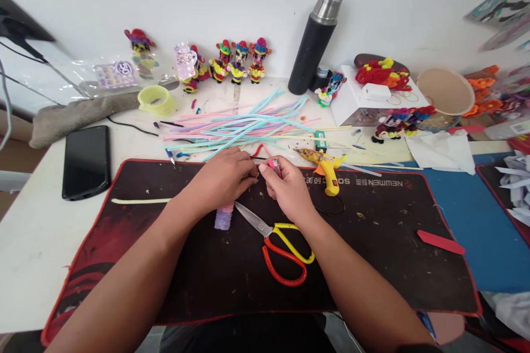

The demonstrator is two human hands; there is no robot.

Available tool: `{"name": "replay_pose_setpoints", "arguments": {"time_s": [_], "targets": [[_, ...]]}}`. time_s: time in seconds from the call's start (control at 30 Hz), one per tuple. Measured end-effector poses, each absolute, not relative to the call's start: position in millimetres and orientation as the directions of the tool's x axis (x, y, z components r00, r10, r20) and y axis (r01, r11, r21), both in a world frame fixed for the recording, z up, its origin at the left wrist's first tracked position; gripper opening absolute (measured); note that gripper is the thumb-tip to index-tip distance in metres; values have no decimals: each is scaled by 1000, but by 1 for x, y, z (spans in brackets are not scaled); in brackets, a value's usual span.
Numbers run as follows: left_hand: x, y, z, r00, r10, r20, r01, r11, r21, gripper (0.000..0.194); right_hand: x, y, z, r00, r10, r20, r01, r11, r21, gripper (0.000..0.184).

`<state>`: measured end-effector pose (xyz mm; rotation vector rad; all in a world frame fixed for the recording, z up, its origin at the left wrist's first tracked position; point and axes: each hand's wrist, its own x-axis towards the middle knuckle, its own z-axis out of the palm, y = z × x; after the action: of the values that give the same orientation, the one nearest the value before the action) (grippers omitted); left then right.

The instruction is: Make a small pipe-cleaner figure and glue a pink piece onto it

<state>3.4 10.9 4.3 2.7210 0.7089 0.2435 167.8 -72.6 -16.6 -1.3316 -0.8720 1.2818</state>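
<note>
My right hand point(289, 186) is closed around a small pink thing with a silvery end point(273, 164), mostly hidden by the fingers. Just left of it, my left hand point(226, 179) hovers over the mat, fingers bent and pressed together; what they may hold is hidden. Below the left hand lies a ribbed pink and purple piece point(223, 217). Scissors point(264, 229) with one red and one yellow handle lie slightly open between my forearms. A yellow glue gun point(327, 168) rests beyond my right hand. Pastel pipe cleaners point(244, 127) are heaped behind both hands.
A dark desk mat point(372, 265) covers the front. At left are a phone point(86, 162) and a pale yellow stem point(141, 201). Behind stand a tape roll point(157, 100), several colourful figurines point(240, 63), a black thermos point(313, 47) and a white box point(351, 99).
</note>
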Motion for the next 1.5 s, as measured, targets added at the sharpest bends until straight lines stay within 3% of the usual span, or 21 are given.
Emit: {"name": "replay_pose_setpoints", "arguments": {"time_s": [0.87,1.17,1.37,1.5], "targets": [[10,6,-2,844,529,81,490,-824,284,13,168,-73,-17,159,964,-211,-144,-189,-971,27],[8,9,5,859,509,60,458,-816,353,14,167,-73,-17,159,963,-220,-148,-197,-969,28],[2,14,8,797,596,93,515,-753,409,11,167,-73,-14,154,962,-227,-168,-202,-965,27],[4,12,6,807,583,93,508,-767,392,10,167,-73,-14,154,961,-229,-167,-203,-965,28]]}}
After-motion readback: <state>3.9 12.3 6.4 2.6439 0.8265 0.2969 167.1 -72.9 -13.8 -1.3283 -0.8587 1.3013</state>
